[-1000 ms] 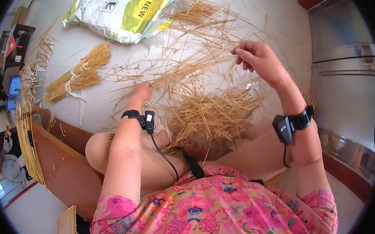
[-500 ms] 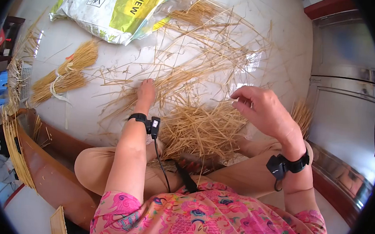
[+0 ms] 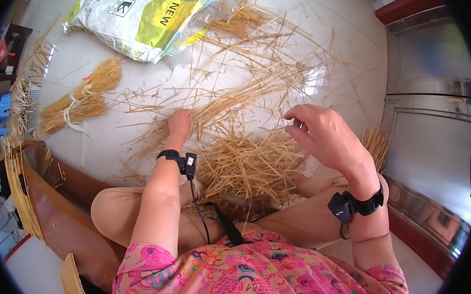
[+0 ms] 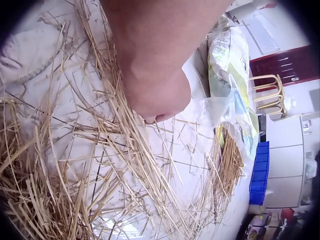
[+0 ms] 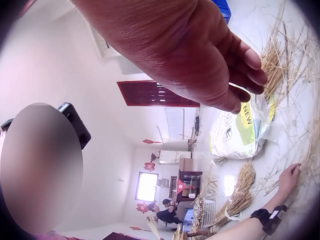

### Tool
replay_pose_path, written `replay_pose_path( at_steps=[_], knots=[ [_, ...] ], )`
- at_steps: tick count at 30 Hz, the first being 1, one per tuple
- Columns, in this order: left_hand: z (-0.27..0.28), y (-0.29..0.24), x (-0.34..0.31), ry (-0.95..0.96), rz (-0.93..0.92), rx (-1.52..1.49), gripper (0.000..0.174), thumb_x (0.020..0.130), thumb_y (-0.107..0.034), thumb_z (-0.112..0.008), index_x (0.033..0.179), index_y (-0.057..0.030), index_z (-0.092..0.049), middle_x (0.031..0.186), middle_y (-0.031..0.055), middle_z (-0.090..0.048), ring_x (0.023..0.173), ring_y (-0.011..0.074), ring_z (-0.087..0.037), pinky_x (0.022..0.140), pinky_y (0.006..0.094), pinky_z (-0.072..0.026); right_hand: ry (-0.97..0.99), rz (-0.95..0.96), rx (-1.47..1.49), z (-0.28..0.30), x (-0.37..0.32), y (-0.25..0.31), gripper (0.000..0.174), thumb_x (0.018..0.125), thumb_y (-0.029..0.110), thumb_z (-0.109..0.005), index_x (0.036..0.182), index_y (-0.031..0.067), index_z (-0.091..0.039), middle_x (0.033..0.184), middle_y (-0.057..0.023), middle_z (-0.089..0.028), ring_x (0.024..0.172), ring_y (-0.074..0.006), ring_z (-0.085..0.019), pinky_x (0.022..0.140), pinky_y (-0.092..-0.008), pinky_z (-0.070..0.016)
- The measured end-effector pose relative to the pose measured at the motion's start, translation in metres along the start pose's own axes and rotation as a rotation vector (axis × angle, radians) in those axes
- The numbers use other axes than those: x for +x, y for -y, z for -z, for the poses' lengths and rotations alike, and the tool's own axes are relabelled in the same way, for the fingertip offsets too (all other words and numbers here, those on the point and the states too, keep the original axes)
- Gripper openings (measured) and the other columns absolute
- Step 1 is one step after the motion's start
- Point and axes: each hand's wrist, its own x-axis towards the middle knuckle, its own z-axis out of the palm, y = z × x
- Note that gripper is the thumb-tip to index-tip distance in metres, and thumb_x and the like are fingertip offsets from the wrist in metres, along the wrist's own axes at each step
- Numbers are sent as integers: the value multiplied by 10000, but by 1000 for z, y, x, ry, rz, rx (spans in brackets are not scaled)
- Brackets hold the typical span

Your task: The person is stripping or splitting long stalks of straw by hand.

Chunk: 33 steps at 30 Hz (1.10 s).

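Note:
Down on the pale floor, my left hand grips some straw stalks, its fingers curled and mostly hidden under the back of the hand. Long stalks run past that hand in the left wrist view and fan out across the floor. My right hand hovers over the right side of the straw, fingers loosely bent and thumb apart, holding nothing visible. Below it, in front of my crossed legs, lies a tangled straw heap.
A white-and-green printed bag lies at the far side, with a straw bunch beside it. Left of my hands is a tied straw bundle. A brown wooden piece stands by my left knee, a metal cabinet at the right.
My right hand has come down and nearer to my body from over the far straw, then stayed almost still. The left hand has kept to the same straw with only a slight shift.

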Motion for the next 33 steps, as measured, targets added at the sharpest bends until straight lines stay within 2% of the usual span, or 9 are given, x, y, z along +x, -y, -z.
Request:
replay_pose_path(
  at_steps=[9, 12, 18, 23, 26, 27, 30, 31, 33],
  knots=[
    [45, -23, 0, -144, -239, -246, 179, 891, -105, -494, 997, -46, -626, 904, 172, -632, 853, 371, -586, 755, 431, -469, -53, 4, -30, 3, -6, -6, 207, 823, 181, -608, 919, -2, -627, 789, -175, -651, 771, -350, -625, 684, -418, -493],
    [99, -56, -5, -41, -241, -264, 184, 926, -115, -466, 1001, -41, -617, 812, 128, -624, 733, 285, -597, 670, 364, -470, -46, 5, -60, 0, -4, -9, 220, 828, 203, -602, 909, 1, -634, 805, -175, -656, 778, -347, -627, 690, -419, -496],
    [209, -152, -38, 275, -61, -1029, 217, 973, -150, -419, 1064, -49, -588, 659, -30, -469, 567, 32, -372, 517, 181, -312, -79, -25, 160, -14, -1, 3, 267, 822, 255, -625, 927, 11, -650, 827, -144, -670, 758, -295, -644, 697, -379, -505],
    [244, -216, -87, 605, -78, -1415, 222, 986, -202, -409, 1046, -47, -556, 645, -21, -484, 500, 25, -325, 458, 163, -269, -93, 2, 900, -26, 1, 18, 253, 915, 217, -586, 1001, -19, -618, 706, -1, -601, 618, -43, -538, 538, -206, -434],
    [236, -230, -90, 688, -87, -1480, 244, 988, -228, -408, 1069, -49, -553, 649, -8, -511, 481, 28, -299, 444, 165, -244, -104, 86, 900, -30, 5, 10, 198, 922, 196, -571, 926, 4, -619, 708, 7, -596, 592, -41, -516, 530, -208, -432],
    [237, -229, -84, 782, -172, -1471, 288, 993, -269, -398, 1124, -50, -532, 781, 52, -610, 562, 50, -453, 512, 175, -350, -141, 36, 865, -29, 3, 12, 187, 933, 192, -552, 873, 24, -609, 689, 17, -574, 578, -37, -496, 519, -195, -416],
    [237, -242, -84, 686, -88, -1620, 337, 997, -302, -386, 1187, -48, -500, 980, 124, -642, 785, 125, -593, 686, 233, -451, -281, -47, 867, -15, 3, 7, 198, 944, 200, -533, 873, 35, -615, 669, 27, -551, 568, -37, -476, 514, -188, -397],
    [231, -236, -78, 731, -134, -1629, 390, 1003, -325, -352, 1240, -35, -462, 1110, 173, -611, 980, 200, -599, 840, 299, -451, -337, -47, 886, -10, 5, -1, 230, 958, 212, -503, 865, 28, -605, 652, 29, -521, 550, -43, -448, 497, -191, -374],
    [232, -236, -75, 780, -86, -1555, 410, 1007, -327, -328, 1249, -22, -455, 1093, 180, -616, 961, 198, -602, 830, 300, -455, -426, -42, 907, 7, 3, -10, 247, 963, 221, -491, 856, 22, -594, 642, 28, -505, 541, -47, -435, 485, -196, -360]
  ],
)
